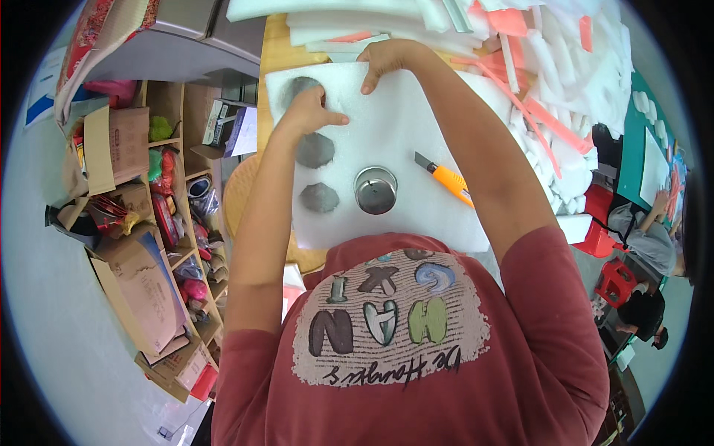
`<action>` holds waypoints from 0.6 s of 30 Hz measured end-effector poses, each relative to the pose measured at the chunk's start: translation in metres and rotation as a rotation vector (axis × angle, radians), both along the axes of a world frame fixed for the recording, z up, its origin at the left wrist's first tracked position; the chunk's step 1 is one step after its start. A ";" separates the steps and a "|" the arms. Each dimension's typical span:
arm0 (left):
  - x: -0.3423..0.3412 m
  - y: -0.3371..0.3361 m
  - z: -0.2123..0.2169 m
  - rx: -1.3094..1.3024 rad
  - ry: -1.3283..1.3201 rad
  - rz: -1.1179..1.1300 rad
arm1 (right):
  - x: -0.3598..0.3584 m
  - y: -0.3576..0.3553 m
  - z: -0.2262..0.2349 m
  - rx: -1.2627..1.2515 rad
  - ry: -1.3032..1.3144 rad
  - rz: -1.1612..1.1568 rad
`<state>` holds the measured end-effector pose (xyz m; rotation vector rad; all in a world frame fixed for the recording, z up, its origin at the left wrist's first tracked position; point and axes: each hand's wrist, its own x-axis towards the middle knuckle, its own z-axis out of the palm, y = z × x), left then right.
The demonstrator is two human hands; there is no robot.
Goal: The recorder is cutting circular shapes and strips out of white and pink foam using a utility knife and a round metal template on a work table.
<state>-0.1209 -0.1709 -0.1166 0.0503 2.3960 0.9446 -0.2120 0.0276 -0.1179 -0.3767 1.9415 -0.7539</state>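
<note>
Already, three gray circles (pixel 320 198) mark the white foam (pixel 351 152) on the desk (pixel 277 43); more seems left. The right hand (pixel 393 59) pinches its far edge; I can't tell what the left hand (pixel 305 113), thumb out, holds.

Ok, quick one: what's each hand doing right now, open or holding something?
Left hand: at the white foam sheet's farthest grey circle; open or closed cannot be told.
Right hand: closed on the sheet's far edge.
</note>
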 end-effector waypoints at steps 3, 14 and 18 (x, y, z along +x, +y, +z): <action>-0.010 -0.014 -0.024 0.274 -0.261 0.070 | -0.007 0.000 -0.011 -0.026 -0.040 0.038; -0.023 -0.021 -0.042 0.542 -0.454 0.132 | -0.021 0.010 -0.034 -0.320 -0.359 0.035; -0.023 -0.009 -0.040 0.566 -0.454 0.109 | -0.022 0.014 -0.040 -0.343 -0.396 0.005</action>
